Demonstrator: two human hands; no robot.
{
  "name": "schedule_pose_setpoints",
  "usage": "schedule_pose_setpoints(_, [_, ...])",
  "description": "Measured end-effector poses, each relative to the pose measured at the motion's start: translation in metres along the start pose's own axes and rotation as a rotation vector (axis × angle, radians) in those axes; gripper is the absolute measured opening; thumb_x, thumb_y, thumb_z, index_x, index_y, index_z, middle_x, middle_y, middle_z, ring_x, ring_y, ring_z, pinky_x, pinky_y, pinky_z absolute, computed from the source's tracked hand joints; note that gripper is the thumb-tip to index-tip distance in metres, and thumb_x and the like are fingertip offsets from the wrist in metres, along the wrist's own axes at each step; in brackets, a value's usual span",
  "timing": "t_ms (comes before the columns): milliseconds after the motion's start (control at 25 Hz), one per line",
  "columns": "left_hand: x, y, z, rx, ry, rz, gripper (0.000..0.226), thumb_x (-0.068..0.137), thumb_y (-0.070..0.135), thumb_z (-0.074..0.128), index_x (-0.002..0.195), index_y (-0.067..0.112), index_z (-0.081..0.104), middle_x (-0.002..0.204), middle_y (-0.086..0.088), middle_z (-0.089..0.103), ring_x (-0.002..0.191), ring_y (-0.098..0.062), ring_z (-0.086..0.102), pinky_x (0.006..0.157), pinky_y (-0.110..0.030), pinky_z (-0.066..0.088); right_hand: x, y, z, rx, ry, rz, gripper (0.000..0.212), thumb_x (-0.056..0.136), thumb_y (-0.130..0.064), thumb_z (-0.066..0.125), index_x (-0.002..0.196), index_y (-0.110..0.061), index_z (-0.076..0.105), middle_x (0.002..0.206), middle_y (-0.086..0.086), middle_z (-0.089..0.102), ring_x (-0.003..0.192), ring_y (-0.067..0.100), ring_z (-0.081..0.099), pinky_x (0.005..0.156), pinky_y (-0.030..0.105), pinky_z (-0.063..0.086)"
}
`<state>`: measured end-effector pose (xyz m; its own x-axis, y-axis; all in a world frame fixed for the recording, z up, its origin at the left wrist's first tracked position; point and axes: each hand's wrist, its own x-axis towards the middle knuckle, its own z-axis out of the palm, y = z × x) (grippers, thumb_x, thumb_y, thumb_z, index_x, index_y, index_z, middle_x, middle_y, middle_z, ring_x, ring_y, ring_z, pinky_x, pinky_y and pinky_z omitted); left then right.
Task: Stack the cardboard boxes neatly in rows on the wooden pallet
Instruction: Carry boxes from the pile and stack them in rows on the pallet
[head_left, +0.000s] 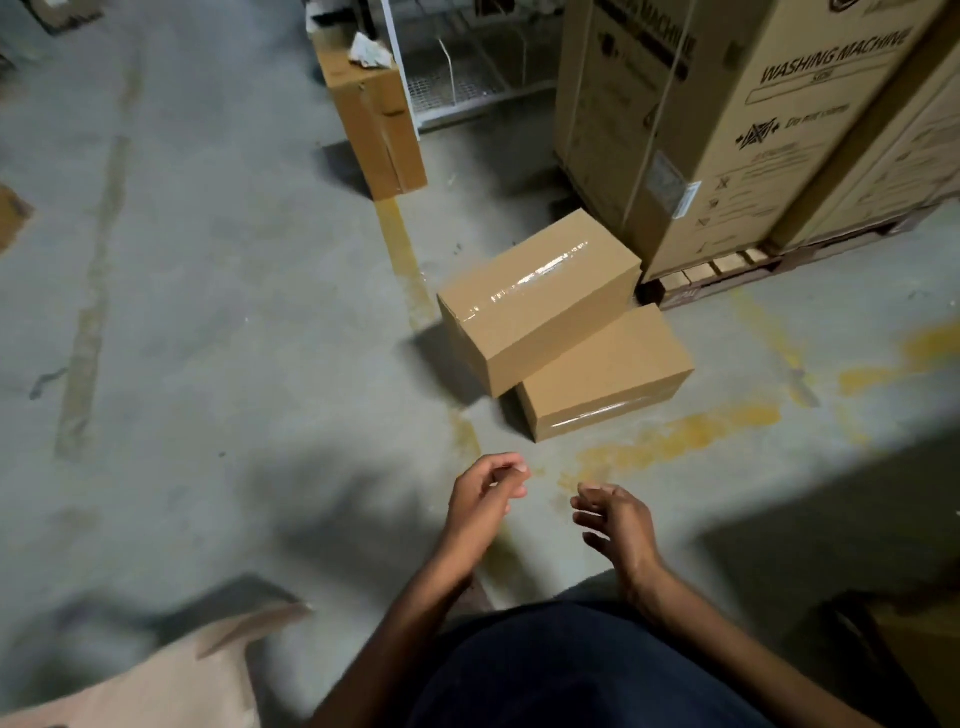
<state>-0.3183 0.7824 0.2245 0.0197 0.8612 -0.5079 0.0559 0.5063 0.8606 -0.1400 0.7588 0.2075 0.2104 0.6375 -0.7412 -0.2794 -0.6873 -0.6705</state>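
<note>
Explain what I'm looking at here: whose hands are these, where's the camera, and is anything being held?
There is no machine here: a person works with bare hands. The single picture comes from a camera worn on the head, looking forward and down. The left hand and right hand are loosely curled and hold nothing. Ahead, on the concrete floor, lie two taped cardboard boxes close together, the farther box and the nearer box. Behind them a washing machine carton stands on a wooden pallet.
</note>
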Motion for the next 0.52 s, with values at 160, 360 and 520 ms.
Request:
schedule_pose_setpoints(160, [0.076,0.041,-0.05,-0.003,0.017,0.004,0.011,0.098,0.022,0.067,0.107,0.023,0.071,0.104,-0.004,0.076,0.092,-0.016,0.074,0.075,-0.026,0.05,0.032,-0.057,0.069,0.001,0.056,-0.142,0.006,0.095,-0.011,0.066,0.099,-0.011,0.071,0.089,0.007,0.075,0.078,0.019,0.067,0.071,0.033,0.048])
schedule_pose_setpoints(360, [0.176,0.052,-0.083,0.003,-0.018,-0.067,0.014,0.096,0.021,0.069,0.11,0.024,0.072,0.106,-0.004,0.076,0.1,-0.021,0.073,0.076,-0.023,0.055,0.099,-0.084,0.126,-0.024,0.17,-0.146,0.011,0.093,-0.007,0.066,0.102,-0.01,0.071,0.089,0.007,0.074,0.079,0.021,0.065,0.071,0.034,0.048])
schedule_pose_setpoints(520, [0.288,0.081,-0.112,-0.001,0.071,-0.114,0.015,0.095,0.015,0.069,0.109,0.02,0.072,0.106,-0.006,0.076,0.096,-0.022,0.074,0.067,-0.014,0.051,0.181,-0.127,0.178,-0.082,0.18,-0.071,0.012,0.093,-0.007,0.068,0.104,-0.009,0.071,0.091,0.007,0.074,0.078,0.018,0.066,0.07,0.032,0.049])
